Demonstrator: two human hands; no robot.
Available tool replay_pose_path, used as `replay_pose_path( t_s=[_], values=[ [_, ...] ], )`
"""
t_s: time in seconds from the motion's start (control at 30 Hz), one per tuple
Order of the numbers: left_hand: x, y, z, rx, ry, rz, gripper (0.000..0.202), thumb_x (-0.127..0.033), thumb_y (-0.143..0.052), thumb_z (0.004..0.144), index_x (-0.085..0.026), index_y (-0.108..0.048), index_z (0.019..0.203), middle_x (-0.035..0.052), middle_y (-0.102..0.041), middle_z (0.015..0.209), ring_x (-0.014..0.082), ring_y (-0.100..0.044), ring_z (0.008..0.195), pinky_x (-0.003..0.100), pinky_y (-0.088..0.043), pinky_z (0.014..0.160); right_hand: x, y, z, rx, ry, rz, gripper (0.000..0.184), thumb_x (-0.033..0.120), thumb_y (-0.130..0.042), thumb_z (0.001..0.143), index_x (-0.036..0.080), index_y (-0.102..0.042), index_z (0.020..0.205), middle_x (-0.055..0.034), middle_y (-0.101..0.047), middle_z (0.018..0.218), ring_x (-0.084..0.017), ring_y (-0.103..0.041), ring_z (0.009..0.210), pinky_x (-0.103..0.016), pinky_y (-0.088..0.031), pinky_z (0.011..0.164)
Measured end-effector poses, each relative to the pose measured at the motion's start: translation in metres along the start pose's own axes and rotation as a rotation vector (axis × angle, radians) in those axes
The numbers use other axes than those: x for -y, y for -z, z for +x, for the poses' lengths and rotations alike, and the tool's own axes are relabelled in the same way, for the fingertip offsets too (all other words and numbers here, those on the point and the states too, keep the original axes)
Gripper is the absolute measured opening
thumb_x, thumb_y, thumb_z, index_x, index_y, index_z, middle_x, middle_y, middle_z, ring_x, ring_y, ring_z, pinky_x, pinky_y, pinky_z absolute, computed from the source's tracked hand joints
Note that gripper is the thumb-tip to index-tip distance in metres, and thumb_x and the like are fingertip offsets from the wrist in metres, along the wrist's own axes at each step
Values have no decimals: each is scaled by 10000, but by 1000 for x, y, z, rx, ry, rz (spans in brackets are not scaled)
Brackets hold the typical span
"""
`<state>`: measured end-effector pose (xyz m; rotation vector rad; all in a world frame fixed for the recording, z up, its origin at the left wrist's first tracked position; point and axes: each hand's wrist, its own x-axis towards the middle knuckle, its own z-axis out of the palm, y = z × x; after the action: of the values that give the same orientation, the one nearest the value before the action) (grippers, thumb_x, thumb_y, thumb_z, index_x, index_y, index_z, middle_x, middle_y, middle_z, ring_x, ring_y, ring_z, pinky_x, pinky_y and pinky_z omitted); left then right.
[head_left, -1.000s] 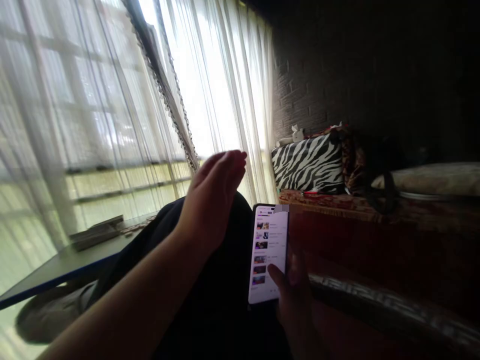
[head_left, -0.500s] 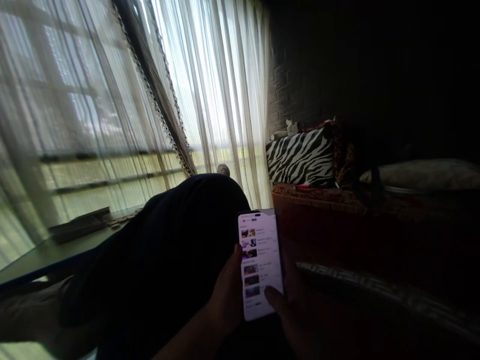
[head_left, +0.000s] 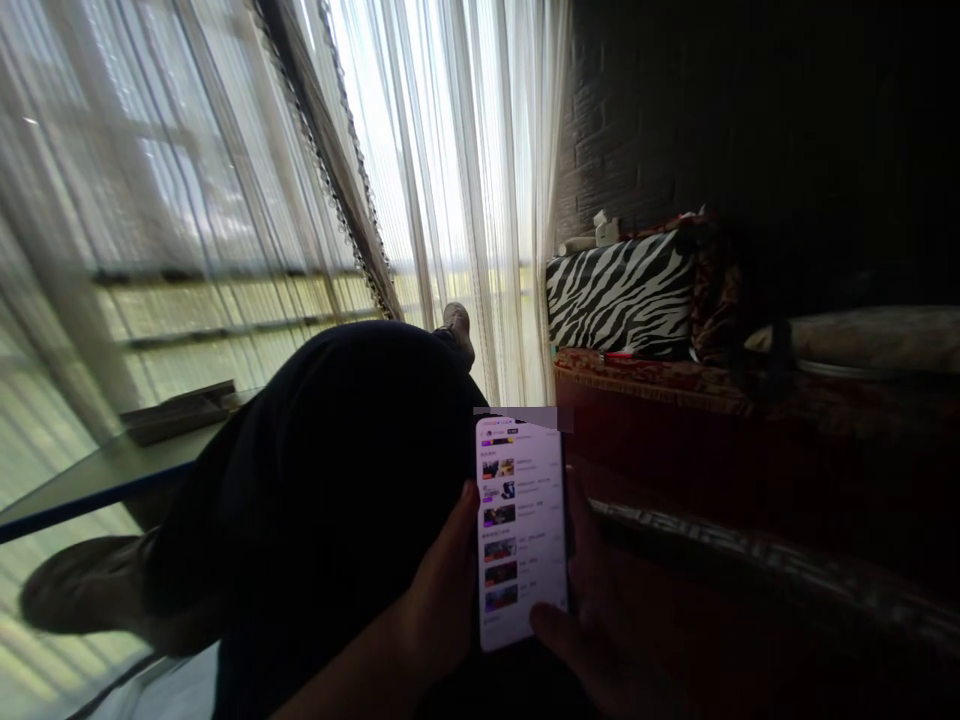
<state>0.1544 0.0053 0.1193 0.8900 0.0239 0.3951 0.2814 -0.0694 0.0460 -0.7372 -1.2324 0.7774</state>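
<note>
A smartphone (head_left: 536, 540) stands nearly upright between my two hands, its lit screen showing a list with small pictures and lines of text too small to read. My left hand (head_left: 442, 590) grips its left edge, the thumb lying along the side. On the other side my right hand (head_left: 577, 610) holds the phone's right edge, and its thumb rests over the lower right of the screen. The fingers behind the phone are hidden, and the right hand is mostly in dark shadow.
My bent leg in dark trousers (head_left: 337, 440) is behind the phone, with shoes (head_left: 457, 325) beyond. A glass-topped table (head_left: 90, 480) stands left, before sheer curtains (head_left: 480, 180). To the right, a zebra-striped cushion (head_left: 622, 295) and a pale pillow (head_left: 870, 340) rest along the dark wall.
The list on the screen has shifted slightly downward, and my right thumb sits a little lower on it. The view has tilted slightly, showing more of both shoes. Both hands keep their hold.
</note>
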Motion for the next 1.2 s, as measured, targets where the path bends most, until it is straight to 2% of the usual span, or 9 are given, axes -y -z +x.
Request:
replay_pose_path(
  t_s=[0.07,0.17,0.33,0.5,0.6,0.73,0.97,1.1,1.2],
  values=[
    [1,2,-2,-19,-10,16,518,-614,-654,804,-203,-734,1108,81,-727,1069,321,-579,1183,443,-262,1140,-1,-1,5,26,27,18,1000,456,-692,835,333,2,1544,-75,-237,1581,-321,-424,1354,-470,-487,1006],
    [1,2,-4,-58,-26,40,543,-644,-667,775,-211,-740,1095,84,-718,1103,330,-556,1212,452,-248,1147,-5,-1,9,39,34,13,1061,455,-700,826,339,80,1536,-64,-138,1607,-330,-347,1402,-470,-498,995],
    [4,1,1,-83,-35,31,536,-653,-713,720,-224,-760,1038,80,-722,1094,338,-554,1215,458,-255,1143,-7,3,7,81,97,-56,1036,448,-687,840,363,82,1530,-60,-219,1587,-321,-332,1411,-526,-412,1070],
    [14,12,3,-91,10,7,634,-692,-699,703,-212,-733,1116,102,-707,1132,350,-566,1198,486,-286,1122,-12,13,0,99,58,-170,1035,430,-669,848,339,104,1531,-76,-241,1578,-323,-350,1400,-518,-446,1036],
    [19,18,1,-106,18,18,677,-709,-685,703,-220,-706,1170,108,-689,1173,354,-562,1201,500,-294,1113,-20,17,-6,80,37,-256,1075,453,-684,819,289,96,1541,-92,-188,1593,-339,-301,1422,-525,-423,1058],
    [18,25,-5,-56,28,24,643,-696,-656,744,-217,-705,1170,110,-691,1168,350,-570,1193,507,-269,1122,-25,17,-11,97,17,-312,1102,453,-670,826,282,167,1522,-89,-138,1605,-329,-303,1423,-498,-468,1019],
    [14,39,-29,58,-23,-44,526,-626,-574,859,-235,-695,1189,68,-703,1153,313,-540,1240,458,-161,1174,-7,4,2,380,164,-409,1197,296,-692,828,243,339,1436,-120,-371,1515,-338,-494,1292,-458,-557,929],
    [15,39,-39,38,-66,-36,531,-616,-537,887,-232,-671,1228,80,-687,1185,317,-480,1299,474,-134,1180,-2,-1,10,412,125,-496,1249,227,-704,828,227,431,1350,-137,-426,1472,-370,-570,1199,-518,-593,872],
    [17,36,-42,35,-89,-36,529,-611,-554,878,-233,-670,1229,84,-667,1226,321,-424,1343,476,-123,1183,-1,1,13,434,156,-565,1255,219,-716,817,198,422,1345,-152,-454,1448,-399,-550,1215,-588,-527,969]
  ],
)
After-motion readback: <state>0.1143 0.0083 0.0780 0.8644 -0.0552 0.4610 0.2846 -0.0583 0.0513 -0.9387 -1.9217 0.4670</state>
